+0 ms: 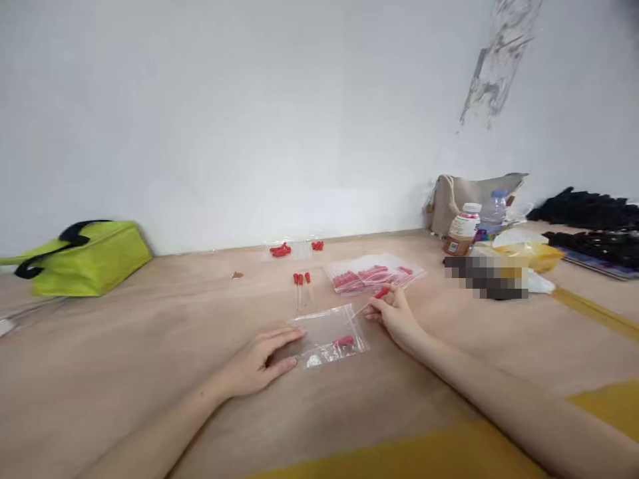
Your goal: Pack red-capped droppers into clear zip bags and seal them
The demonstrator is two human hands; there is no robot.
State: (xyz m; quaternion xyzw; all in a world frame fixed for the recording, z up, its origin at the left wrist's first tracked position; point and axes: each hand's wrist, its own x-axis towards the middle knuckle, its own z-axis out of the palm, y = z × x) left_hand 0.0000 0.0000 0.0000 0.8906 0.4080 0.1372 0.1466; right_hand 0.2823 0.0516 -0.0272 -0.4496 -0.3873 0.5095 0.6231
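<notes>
A clear zip bag lies flat on the table with a red-bulbed dropper inside it. My left hand rests at the bag's left end, thumb and fingers apart, fingertips touching the plastic. Between the closed fingers of my right hand is a dropper with a red rubber bulb. Its thin clear tube points left and down to the bag's right-hand opening; whether the tip is inside is hard to make out. Beyond the bag lie three more red-topped droppers.
Filled bags of red-bulbed droppers lie behind my right hand. Small red pieces sit on a clear bag near the wall. A lime-green bag stands left; bottles, a beige bag and dark bundles stand right.
</notes>
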